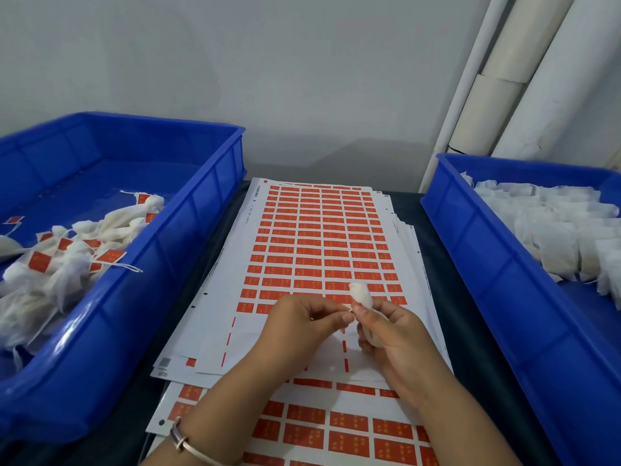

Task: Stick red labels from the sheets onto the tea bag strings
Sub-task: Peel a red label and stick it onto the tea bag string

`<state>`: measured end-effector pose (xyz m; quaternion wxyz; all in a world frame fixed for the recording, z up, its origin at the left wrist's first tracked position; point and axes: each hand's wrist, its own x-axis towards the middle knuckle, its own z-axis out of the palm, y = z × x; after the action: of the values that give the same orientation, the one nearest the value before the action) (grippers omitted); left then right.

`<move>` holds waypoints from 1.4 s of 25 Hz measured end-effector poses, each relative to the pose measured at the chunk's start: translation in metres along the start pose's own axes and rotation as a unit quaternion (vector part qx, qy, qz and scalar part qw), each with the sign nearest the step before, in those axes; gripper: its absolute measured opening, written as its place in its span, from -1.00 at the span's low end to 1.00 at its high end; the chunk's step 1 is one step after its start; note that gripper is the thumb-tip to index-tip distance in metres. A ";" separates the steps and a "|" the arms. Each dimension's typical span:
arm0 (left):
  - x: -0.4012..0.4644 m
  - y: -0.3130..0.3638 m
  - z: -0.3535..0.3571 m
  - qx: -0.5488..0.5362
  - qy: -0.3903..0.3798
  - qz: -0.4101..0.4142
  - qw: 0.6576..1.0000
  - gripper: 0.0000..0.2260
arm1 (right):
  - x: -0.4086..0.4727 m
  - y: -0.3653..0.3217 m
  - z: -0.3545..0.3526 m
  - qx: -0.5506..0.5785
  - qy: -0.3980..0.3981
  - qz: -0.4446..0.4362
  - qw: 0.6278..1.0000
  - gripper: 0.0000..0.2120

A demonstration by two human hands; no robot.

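- Nearest me, a silver bangle (183,443) sits on my left wrist, above a near label sheet (349,428) with big red labels.
- My left hand (299,326) has thumb and forefinger pinched together at the tea bag's top; whether they have the string or a label I cannot tell, it is too small.
- My right hand (391,331) is curled round the tea bag (361,295), whose white top pokes out above the fingers, over the peeled near rows of the main label sheet (319,237).
- I judge the bag light, soft and easily crushed, its string thin and limp; best to hold the body loosely and pinch the string near its end.
- The left blue crate (188,230) holds labelled tea bags (77,250) with red tags, heaped at its near left.
- The right blue crate (477,250) holds a pile of plain white tea bags (554,230), no red showing.
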<state>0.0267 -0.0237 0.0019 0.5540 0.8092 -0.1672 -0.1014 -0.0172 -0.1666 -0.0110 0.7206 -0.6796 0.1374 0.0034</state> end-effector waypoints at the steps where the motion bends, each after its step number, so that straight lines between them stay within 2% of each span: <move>1: 0.001 -0.002 0.000 0.022 0.010 0.010 1.000 -0.89 | 0.000 0.000 0.000 -0.005 0.002 0.000 1.000 -0.75; 3: 0.002 -0.002 -0.002 0.094 0.046 0.033 0.994 -0.84 | 0.001 -0.001 0.001 -0.003 0.011 0.005 1.000 -0.72; 5: 0.004 0.000 -0.007 0.175 0.112 0.062 0.976 -0.86 | 0.001 -0.005 0.000 0.013 0.005 0.008 1.000 -0.63; 8: 0.004 0.007 -0.021 0.181 0.198 0.076 0.960 -0.90 | -0.004 -0.014 -0.007 -0.039 -0.036 0.004 0.999 -0.52; 11: 0.004 0.019 -0.030 0.185 0.163 0.110 0.963 -0.90 | -0.007 -0.023 -0.019 -0.132 -0.101 -0.007 0.986 -0.64; 13: 0.003 0.030 -0.027 0.211 0.107 0.153 0.959 -0.89 | -0.006 -0.032 -0.020 -0.115 -0.156 -0.011 0.981 -0.75; 16: 0.008 0.041 -0.021 0.247 0.073 0.193 0.947 -0.95 | -0.002 -0.041 -0.010 -0.051 -0.174 -0.025 0.983 -0.73; 18: 0.014 0.034 -0.020 0.226 0.096 0.150 0.958 -0.96 | 0.000 -0.045 -0.007 0.008 -0.154 -0.025 0.988 -0.75; 20: 0.020 0.019 -0.014 0.178 0.096 0.044 0.978 -0.92 | 0.006 -0.050 -0.013 -0.018 -0.084 -0.022 0.996 -0.75; 22: 0.021 -0.001 -0.001 0.217 0.040 -0.040 0.975 -0.64 | 0.017 -0.053 -0.021 -0.115 0.010 -0.027 0.993 -0.77; 24: 0.019 -0.020 0.012 0.297 -0.008 -0.072 0.952 -0.36 | 0.030 -0.050 -0.025 -0.266 0.064 -0.051 0.960 -0.83; 26: 0.019 -0.029 0.014 0.336 -0.004 -0.077 0.939 -0.26 | 0.039 -0.037 -0.024 -0.407 0.031 -0.045 0.912 -0.91; 28: 0.020 -0.033 0.015 0.362 0.003 -0.069 0.930 -0.26 | 0.044 -0.020 -0.021 -0.502 -0.023 -0.021 0.864 -0.72; 29: 0.020 -0.034 0.016 0.372 0.004 -0.065 0.926 -0.28 | 0.046 -0.015 -0.020 -0.515 -0.035 -0.014 0.856 -0.62; 31: 0.021 -0.033 0.018 0.382 0.008 -0.057 0.923 -0.33 | 0.047 -0.014 -0.017 -0.489 -0.036 -0.016 0.871 -0.52; 35: 0.029 -0.032 0.014 0.420 0.010 -0.056 0.906 -0.43 | 0.052 -0.013 -0.016 -0.469 -0.057 -0.003 0.881 -0.51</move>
<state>0.0530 -0.0366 -0.0324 0.1581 0.9760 -0.1432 -0.0446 0.0319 -0.1922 -0.0094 0.3243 -0.9371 0.0768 0.1041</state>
